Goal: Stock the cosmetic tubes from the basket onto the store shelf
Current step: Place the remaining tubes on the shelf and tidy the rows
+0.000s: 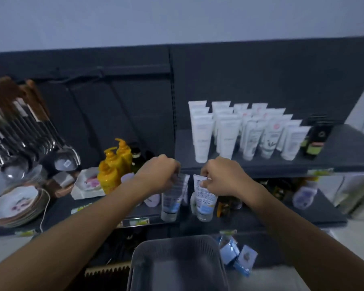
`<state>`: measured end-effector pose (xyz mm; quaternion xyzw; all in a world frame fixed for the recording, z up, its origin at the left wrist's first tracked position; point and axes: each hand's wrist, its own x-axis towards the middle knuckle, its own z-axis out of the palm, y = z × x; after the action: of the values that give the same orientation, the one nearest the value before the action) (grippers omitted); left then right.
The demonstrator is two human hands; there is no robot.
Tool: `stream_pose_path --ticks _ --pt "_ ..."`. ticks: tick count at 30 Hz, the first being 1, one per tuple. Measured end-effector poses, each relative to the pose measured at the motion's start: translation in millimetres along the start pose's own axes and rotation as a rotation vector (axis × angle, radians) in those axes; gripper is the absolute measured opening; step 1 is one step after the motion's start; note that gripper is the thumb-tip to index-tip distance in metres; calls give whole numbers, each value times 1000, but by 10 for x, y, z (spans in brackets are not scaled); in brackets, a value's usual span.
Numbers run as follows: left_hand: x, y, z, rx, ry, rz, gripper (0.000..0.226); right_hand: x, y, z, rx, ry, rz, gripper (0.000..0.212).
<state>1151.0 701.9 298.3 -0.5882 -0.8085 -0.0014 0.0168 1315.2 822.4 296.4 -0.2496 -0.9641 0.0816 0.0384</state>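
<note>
Grey basket below both grips; left hand pinches left tube by its crimp; right hand pinches right tube likewise

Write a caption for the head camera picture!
Left hand holds one tube, right hand a second tube, above the basket, below the shelf of white tubes.

A tube is held by the left hand, and another tube is held by the right hand, caps down. White tubes are stood on the shelf above the right hand. A grey basket is seen below both hands.
</note>
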Motion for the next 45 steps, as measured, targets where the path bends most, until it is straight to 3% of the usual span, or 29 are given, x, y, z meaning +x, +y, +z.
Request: stream_pose_path --ticks 4,11,18,22,30,45 --pt "95 369 -439 -3 31 90 9 -222 251 -482 -44 13 -10 27" --pt "475 1078 -682 -86 88 193 11 -534 999 -1012 -64 45 -27 18" --pt "1141 2102 -647 -91 101 183 14 -775 2282 -1301 -95 49 -60 18" --pt "1609 2872 -582 -68 118 188 16 -880 3153 -1512 -143 27 -48 29" --pt "2449 3950 -690 -191 164 230 17 -788 4522 -1825 -158 29 -17 21" --pt "3474 4532 -609 -31 166 244 15 32 5593 -1715 0 43 -12 26"
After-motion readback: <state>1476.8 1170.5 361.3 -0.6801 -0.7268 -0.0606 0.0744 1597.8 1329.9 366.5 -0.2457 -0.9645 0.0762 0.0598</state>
